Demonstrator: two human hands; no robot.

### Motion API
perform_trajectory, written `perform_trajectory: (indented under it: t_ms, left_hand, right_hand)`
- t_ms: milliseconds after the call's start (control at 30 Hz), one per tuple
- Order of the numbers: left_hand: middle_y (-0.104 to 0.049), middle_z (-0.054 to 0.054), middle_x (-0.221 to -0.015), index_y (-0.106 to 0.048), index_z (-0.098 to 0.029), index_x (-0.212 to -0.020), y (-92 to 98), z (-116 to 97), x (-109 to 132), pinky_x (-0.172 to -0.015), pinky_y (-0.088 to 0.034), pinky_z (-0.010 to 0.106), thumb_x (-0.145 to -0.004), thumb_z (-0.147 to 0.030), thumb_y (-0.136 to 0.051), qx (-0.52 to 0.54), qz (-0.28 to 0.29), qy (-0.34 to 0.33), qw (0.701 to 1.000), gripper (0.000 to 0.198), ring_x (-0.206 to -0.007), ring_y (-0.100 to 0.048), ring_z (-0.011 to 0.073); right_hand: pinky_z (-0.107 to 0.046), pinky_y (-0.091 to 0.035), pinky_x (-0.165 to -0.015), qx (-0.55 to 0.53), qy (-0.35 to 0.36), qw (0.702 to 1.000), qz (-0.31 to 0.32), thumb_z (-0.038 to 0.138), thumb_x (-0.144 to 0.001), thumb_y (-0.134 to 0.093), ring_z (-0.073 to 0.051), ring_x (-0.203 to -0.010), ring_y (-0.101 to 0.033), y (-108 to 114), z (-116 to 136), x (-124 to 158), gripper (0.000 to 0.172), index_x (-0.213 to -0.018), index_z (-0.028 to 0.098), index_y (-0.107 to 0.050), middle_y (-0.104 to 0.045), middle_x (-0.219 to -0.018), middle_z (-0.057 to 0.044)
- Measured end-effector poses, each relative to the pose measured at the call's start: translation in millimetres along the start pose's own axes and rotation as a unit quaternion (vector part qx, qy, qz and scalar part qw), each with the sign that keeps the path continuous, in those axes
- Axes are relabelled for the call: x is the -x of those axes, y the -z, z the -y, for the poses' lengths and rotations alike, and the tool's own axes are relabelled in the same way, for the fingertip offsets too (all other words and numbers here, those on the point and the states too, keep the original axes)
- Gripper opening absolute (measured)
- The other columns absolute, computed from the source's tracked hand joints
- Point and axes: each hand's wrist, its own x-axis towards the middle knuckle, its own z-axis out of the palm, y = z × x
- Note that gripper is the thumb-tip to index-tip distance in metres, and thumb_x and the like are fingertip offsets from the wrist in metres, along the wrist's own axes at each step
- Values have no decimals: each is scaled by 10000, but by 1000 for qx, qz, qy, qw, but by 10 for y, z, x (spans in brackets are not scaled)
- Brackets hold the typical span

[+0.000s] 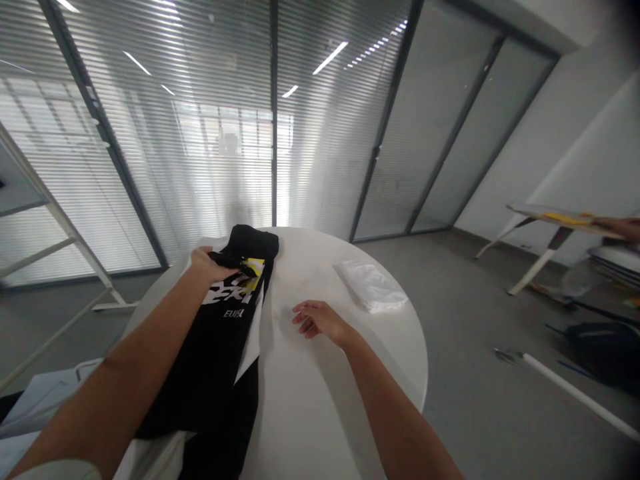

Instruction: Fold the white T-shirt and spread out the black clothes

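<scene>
A black T-shirt point(200, 373) with white lettering and a yellow print lies lengthwise along the left of the round white table point(305, 400). Near its far end my left hand point(209, 267) grips a bunched piece of the black cloth, and the fingertips are partly hidden by it. Beyond that hand is a folded black bundle point(253, 241). White fabric shows along the shirt's right edge and at its near end. My right hand point(318, 320) hovers over or rests on the table right of the shirt, its fingers loosely bent and apart, with nothing in them.
A folded white item point(373, 285), perhaps in clear wrapping, lies on the table's right side. A white metal frame point(75, 233) stands at the left. At the right are another table point(550, 215), a co-worker's arm point(620, 227) and a white pole point(575, 383) near the floor.
</scene>
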Motion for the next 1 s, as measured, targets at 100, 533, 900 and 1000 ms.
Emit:
perform_trajectory:
  t_ms: [100, 533, 900, 1000]
  left_hand:
    - [-623, 167, -1221, -507, -61, -1243, -331, -179, 101, -913, -498, 466, -901, -368, -399, 53, 234, -88, 967, 473, -1126, -607, 296]
    - [-610, 71, -643, -608, -125, -869, 29, -40, -100, -623, -537, 347, -766, -223, -423, -173, 16, -17, 985, 233, -584, -601, 177]
    - [-658, 124, -1047, -696, -198, -943, 592, 913, 102, -976, -386, 454, -782, -290, -535, -715, 22, -335, 613, 245, -1075, -549, 310]
    - [-635, 139, -1109, -684, -192, -1078, 659, 996, 121, -939, -405, 463, -857, -295, -447, -806, 22, -379, 454, 341, -1047, -543, 311]
  right_hand:
    - [-239, -494, -496, 1, 6, 1000, 3, 338, -790, -596, -119, -556, -618, 9, -28, -14, 198, -907, 186, -647, -707, -838, -54]
    - [-252, -486, -491, 27, 12, 1000, 9, 366, -782, -576, -121, -543, -605, -19, 4, -7, 235, -896, 171, -639, -689, -856, -56]
    - [-307, -459, -791, 369, 140, 865, -311, 258, -888, -431, -193, -847, -647, 291, 44, 8, 286, -1033, 211, -673, -717, -869, -54]
    - [-362, -399, -950, 427, 115, 789, -426, 221, -884, -433, -241, -1104, -573, 454, 76, 103, 348, -1162, 197, -640, -674, -1113, -114]
